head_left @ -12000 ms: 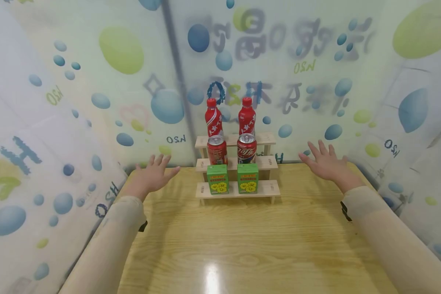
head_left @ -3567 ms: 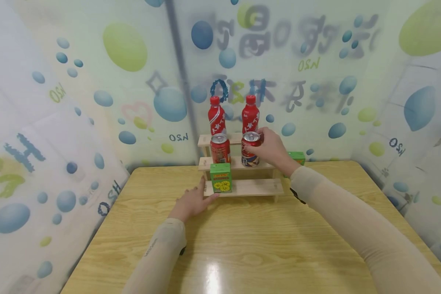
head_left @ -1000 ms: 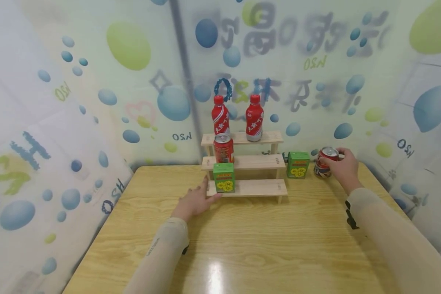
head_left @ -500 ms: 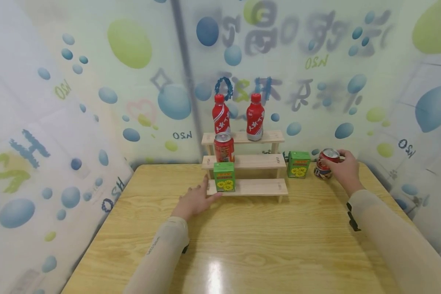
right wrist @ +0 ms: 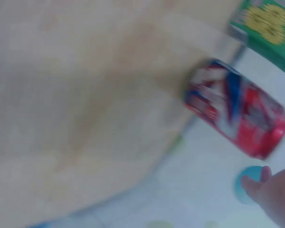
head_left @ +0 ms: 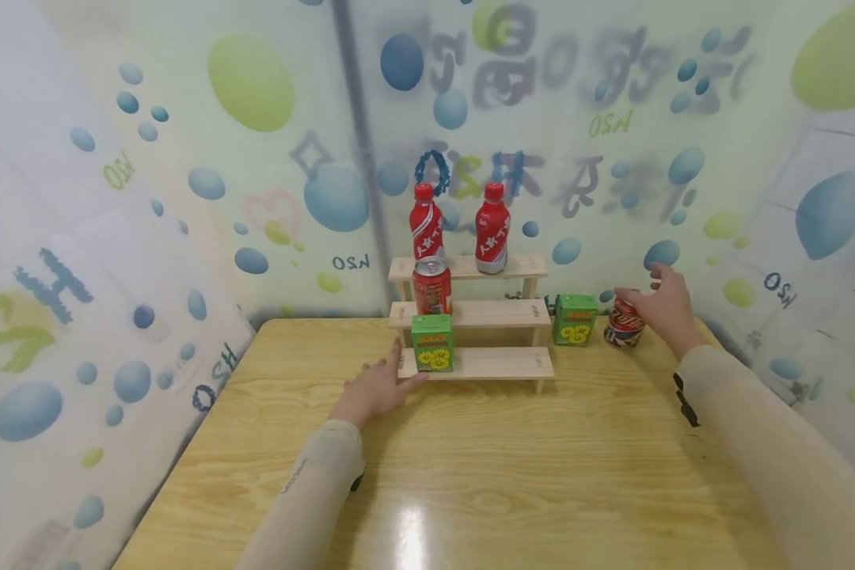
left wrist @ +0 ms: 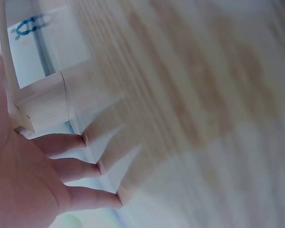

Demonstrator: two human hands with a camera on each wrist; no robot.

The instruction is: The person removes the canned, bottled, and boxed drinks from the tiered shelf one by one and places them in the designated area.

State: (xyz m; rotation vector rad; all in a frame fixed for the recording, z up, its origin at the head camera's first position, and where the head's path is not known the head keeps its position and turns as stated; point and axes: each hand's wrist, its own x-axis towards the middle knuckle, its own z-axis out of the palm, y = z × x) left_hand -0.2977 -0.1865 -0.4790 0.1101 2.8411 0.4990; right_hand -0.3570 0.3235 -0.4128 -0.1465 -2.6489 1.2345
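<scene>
In the head view my left hand (head_left: 378, 389) rests at the left end of a three-step wooden display stand (head_left: 499, 362), its thumb along the front edge of the lowest step. In the left wrist view three straight fingers (left wrist: 76, 169) touch the tabletop beside the stand's leg. My right hand (head_left: 666, 311) is at the upper right side of a red cola can (head_left: 624, 323), fingers spread and apart from it. The can stands upright on the table; in the right wrist view the cola can (right wrist: 237, 109) is fully uncovered by the hand.
A green drink box (head_left: 575, 321) stands between can and stand. On the stand are another green box (head_left: 432, 343), a red can (head_left: 433, 289), and two red bottles (head_left: 427, 228) (head_left: 492, 231). Patterned curtains (head_left: 271, 214) enclose the wooden table (head_left: 513, 467).
Earlier, the right hand took the can off the middle step and set it right of the green box. Over the last half second it has let go and lifted slightly. The left hand stays put.
</scene>
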